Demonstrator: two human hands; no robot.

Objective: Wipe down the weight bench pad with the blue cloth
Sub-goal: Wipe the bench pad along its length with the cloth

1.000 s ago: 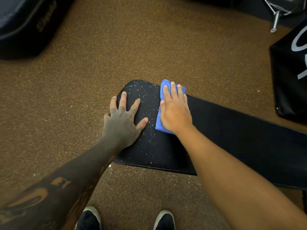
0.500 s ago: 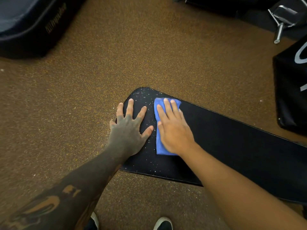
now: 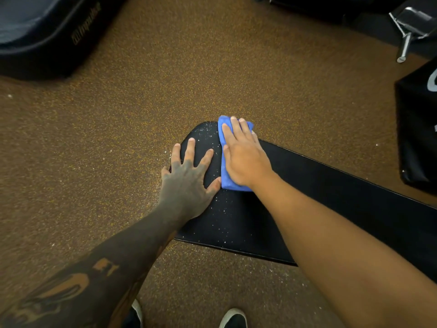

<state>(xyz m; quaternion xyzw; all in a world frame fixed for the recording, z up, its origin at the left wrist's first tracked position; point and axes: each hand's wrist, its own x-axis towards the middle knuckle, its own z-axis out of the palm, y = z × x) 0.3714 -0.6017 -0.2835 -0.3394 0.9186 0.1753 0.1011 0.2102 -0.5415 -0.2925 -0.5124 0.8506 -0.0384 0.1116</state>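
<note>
The black bench pad [image 3: 331, 192] runs from the middle of the view to the right edge, its rounded left end dotted with white specks. A folded blue cloth [image 3: 225, 166] lies on that end, reaching the pad's far edge. My right hand [image 3: 243, 157] presses flat on the cloth, fingers together and pointing away from me. My left hand [image 3: 186, 178] rests flat on the pad's left end beside the cloth, fingers spread, thumb touching the cloth's near corner.
Brown speckled floor [image 3: 118, 150] surrounds the pad. A dark padded unit [image 3: 47, 31] stands at the top left, a black bag [image 3: 418, 129] at the right edge, and a metal frame part [image 3: 406, 41] at the top right. My shoes [image 3: 233, 318] show at the bottom.
My right hand has slid the cloth away from me, from mid-pad back to the pad's far edge. My left hand stays planted on the pad's left end.
</note>
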